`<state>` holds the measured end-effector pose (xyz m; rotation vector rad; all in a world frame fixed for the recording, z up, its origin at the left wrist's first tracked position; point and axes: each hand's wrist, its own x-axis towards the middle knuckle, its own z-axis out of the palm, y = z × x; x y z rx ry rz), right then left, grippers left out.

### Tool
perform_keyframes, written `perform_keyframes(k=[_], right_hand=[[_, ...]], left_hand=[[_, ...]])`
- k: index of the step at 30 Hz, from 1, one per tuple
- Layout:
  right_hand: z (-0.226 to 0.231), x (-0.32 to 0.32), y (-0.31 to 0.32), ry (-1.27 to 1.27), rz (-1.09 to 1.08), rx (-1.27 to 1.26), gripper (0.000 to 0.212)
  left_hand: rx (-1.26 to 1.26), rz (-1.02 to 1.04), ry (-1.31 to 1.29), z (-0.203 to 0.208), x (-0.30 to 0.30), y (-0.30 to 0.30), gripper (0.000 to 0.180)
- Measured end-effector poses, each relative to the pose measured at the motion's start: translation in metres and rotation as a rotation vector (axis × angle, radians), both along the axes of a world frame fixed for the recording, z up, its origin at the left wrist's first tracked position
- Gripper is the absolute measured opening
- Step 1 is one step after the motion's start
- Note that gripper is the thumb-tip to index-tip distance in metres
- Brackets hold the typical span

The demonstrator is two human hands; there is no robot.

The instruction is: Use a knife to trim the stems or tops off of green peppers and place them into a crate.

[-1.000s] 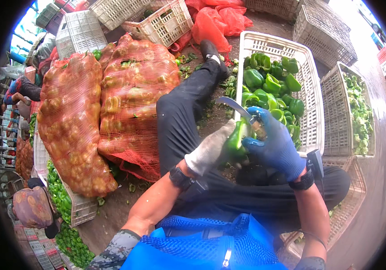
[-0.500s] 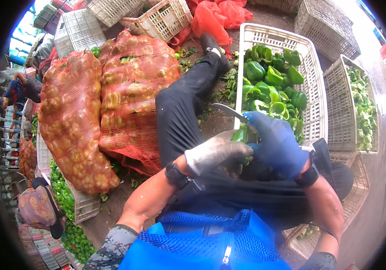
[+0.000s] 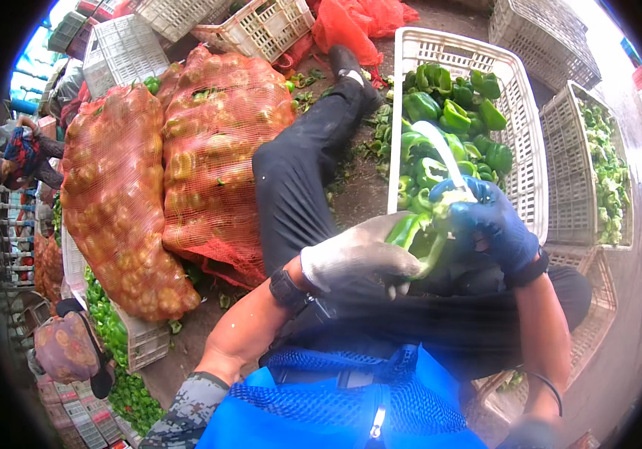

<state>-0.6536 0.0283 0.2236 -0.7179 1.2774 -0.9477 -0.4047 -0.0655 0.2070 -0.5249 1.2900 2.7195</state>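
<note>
My left hand [image 3: 358, 253], in a whitish work glove, is closed around a green bell pepper [image 3: 429, 251] that is cut open, its hollow inside showing. Close beside it, my right hand [image 3: 499, 224] in a blue glove grips a knife, its curved blade [image 3: 441, 148] pointing up and away, shining in the light. A pale pepper core [image 3: 452, 199] lies against the right fingers, apparently pinched there; the knife's handle is hidden in the glove. Just beyond both hands, a white plastic crate [image 3: 528, 112] holds many opened green pepper pieces [image 3: 456, 116].
Two red mesh sacks [image 3: 115, 194] of pale, round produce stand left of my outstretched leg [image 3: 291, 172]. Another crate [image 3: 572, 165] on the right carries green scraps [image 3: 604, 168]. Pepper trimmings litter the ground by my foot. A person in a patterned cap [image 3: 66, 348] is at lower left.
My right hand has turned, swinging the knife blade from pointing left to pointing upward. The pepper, formerly mostly covered by my hands, now shows opened, with its core out at the right fingers.
</note>
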Motion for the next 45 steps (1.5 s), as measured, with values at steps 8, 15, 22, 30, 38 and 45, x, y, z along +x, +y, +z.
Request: perform_keyframes(k=[8, 15, 22, 30, 38, 45], right_hand=[[-0.004, -0.011, 0.016, -0.073, -0.184, -0.053, 0.035], [-0.012, -0.045, 0.047, 0.185, -0.467, -0.221, 0.038], [0.051, -0.080, 0.133, 0.320, -0.799, -0.266, 0.050], [0.028, -0.184, 0.322, 1.216, -0.887, 0.201, 0.045], [0.023, -0.139, 0.261, 0.936, -1.070, -0.156, 0.051], [0.010, -0.120, 0.182, 0.598, -1.024, -0.260, 0.056]], left_hand=[[-0.731, 0.084, -0.070, -0.006, -0.015, 0.005, 0.082], [-1.378, 0.386, 0.014, -0.012, -0.042, 0.009, 0.073], [-1.618, 0.512, 0.180, -0.033, -0.067, -0.005, 0.069], [-1.663, 0.374, -0.002, -0.036, -0.085, -0.026, 0.101], [-1.677, -0.419, -0.651, -0.071, -0.009, -0.048, 0.028], [-1.515, -0.707, -0.694, -0.264, -0.021, -0.013, 0.044]])
